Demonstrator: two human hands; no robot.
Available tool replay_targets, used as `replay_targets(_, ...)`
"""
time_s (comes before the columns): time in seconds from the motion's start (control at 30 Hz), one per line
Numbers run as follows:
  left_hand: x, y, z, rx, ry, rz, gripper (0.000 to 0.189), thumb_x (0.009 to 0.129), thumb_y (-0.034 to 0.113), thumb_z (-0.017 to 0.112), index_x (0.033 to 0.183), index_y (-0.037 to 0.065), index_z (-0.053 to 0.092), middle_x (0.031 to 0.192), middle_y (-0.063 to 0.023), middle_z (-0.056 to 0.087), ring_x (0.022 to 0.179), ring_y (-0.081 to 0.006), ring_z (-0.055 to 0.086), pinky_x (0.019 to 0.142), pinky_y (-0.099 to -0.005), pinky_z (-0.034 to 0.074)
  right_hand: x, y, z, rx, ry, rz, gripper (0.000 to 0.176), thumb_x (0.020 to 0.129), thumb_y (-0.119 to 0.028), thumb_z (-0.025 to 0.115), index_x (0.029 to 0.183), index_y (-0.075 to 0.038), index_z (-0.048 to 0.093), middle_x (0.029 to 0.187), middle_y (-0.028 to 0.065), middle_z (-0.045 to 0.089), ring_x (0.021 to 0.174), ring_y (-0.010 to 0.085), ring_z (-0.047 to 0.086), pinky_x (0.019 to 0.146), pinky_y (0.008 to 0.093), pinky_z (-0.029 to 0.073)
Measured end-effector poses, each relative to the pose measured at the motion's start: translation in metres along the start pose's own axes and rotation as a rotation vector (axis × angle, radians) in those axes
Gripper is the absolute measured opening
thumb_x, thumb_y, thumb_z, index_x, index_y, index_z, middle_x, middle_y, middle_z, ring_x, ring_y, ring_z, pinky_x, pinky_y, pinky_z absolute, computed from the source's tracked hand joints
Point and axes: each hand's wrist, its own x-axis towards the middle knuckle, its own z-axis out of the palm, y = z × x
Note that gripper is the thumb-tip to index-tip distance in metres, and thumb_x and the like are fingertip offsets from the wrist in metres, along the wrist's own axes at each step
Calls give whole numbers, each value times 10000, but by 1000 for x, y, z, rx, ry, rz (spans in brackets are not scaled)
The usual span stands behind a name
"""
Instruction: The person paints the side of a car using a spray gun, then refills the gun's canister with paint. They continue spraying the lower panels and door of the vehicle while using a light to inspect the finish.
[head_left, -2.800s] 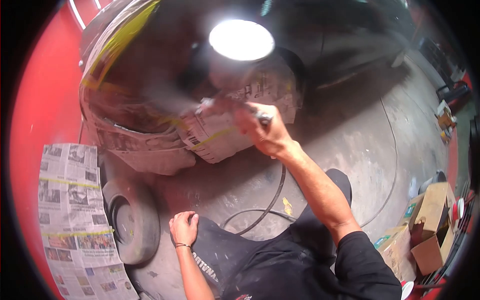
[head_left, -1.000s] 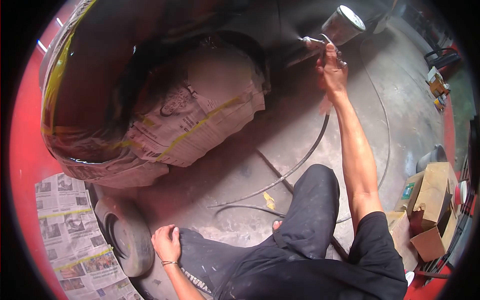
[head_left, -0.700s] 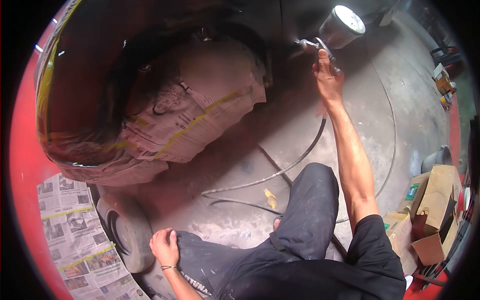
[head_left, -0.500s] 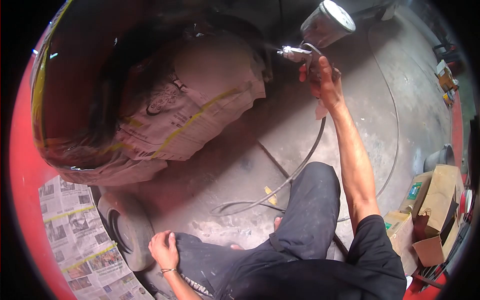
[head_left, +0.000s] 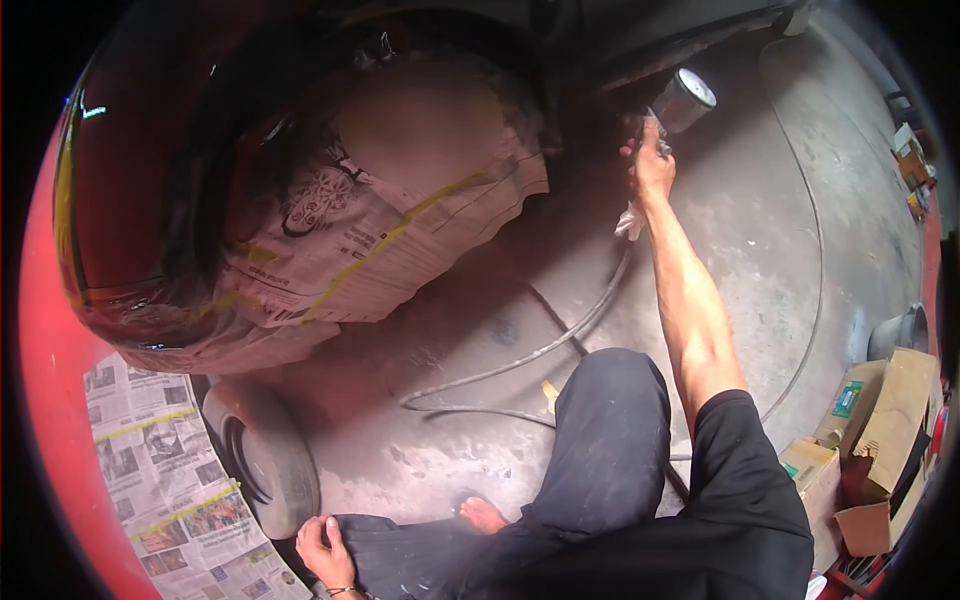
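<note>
My right hand, its arm stretched out in front, is wrapped round the handle of a paint spray gun. The gun's pale cup tilts to the right, and a hose trails from the handle to the floor. Left of the gun is a dark, shiny car body panel, with newspaper masking and yellow tape around the wheel area. My left hand rests on my bent knee, fingers loosely apart and holding nothing.
A loose tyre stands at the left beside newspaper sheets taped over a red surface. Cardboard boxes and a dark bucket are at the right. The hose loops across the concrete floor.
My right hand has moved the spray gun farther away and turned it, so its nozzle no longer shows clearly at the left. My left hand stays on the knee, lower in view.
</note>
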Motion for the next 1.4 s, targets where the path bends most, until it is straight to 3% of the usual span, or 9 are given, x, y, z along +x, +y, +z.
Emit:
replay_targets(0.17,-4,10,-5,1,19,30,205,1016,210,705,1014,15,768,1020,-142,755,1004,-335,678,948,-446,494,-26,23,-3,318,-129,21,763,1023,-748,520,1208,-27,687,983,171,790,448,88,468,403,261,360)
replay_targets(0.43,-5,1,-19,47,-63,-14,296,1043,289,712,1077,4,789,1069,-209,771,990,-356,722,938,-443,558,-2,46,11,167,62,103,740,978,-778,576,808,-63,657,628,-5,589,425,107,483,388,287,356)
replay_targets(0.57,1,-7,-13,41,-55,19,316,1045,308,698,1064,6,788,1062,-206,770,983,-375,719,927,-450,561,6,46,9,135,85,162,742,956,-808,578,796,-85,623,616,-28,538,423,112,464,395,293,354)
replay_targets(0.77,25,-55,1,-174,-71,35,231,989,262,721,998,46,803,992,-171,763,986,-375,690,914,-475,527,-65,-69,-22,165,-8,123,691,972,-827,537,841,-149,572,607,-61,493,418,78,400,390,273,302)
replay_targets(0.87,35,-45,-31,-285,-303,-77,316,981,358,732,1111,80,805,1238,-203,738,1269,-397,617,1133,-497,431,-119,-139,-35,168,-89,99,662,1004,-812,500,849,-173,577,620,-76,511,427,63,419,384,264,304)
replay_targets(1.0,6,-17,-98,-301,-460,52,504,1013,386,699,1427,100,662,1557,-243,544,1502,-438,433,1265,-495,321,-208,-221,-74,189,-267,28,600,1068,-663,560,1206,-96,698,914,18,752,486,41,452,432,220,350)
replay_targets(1.17,-62,7,-240,-527,-722,-119,684,1078,430,595,1647,95,418,1706,-288,344,1603,-420,311,1311,-467,242,-336,-299,-137,-133,-425,137,432,1043,-333,729,1376,-57,721,855,-15,673,729,102,649,664,298,531)
replay_targets(1.3,-89,8,-361,-583,-679,-257,678,1085,461,566,1623,71,431,1564,-288,520,1483,-390,485,1236,-429,359,-438,-333,-176,-273,-467,241,407,1045,-305,692,1314,0,680,961,77,734,884,195,715,827,369,569)
replay_targets(1.4,-89,8,-470,-326,-742,-400,490,1072,422,613,1405,64,625,1274,-228,710,1226,-355,660,1070,-428,492,-506,-325,-193,-253,-352,277,385,1049,-390,721,1178,-28,718,886,59,752,775,132,676,691,331,548)
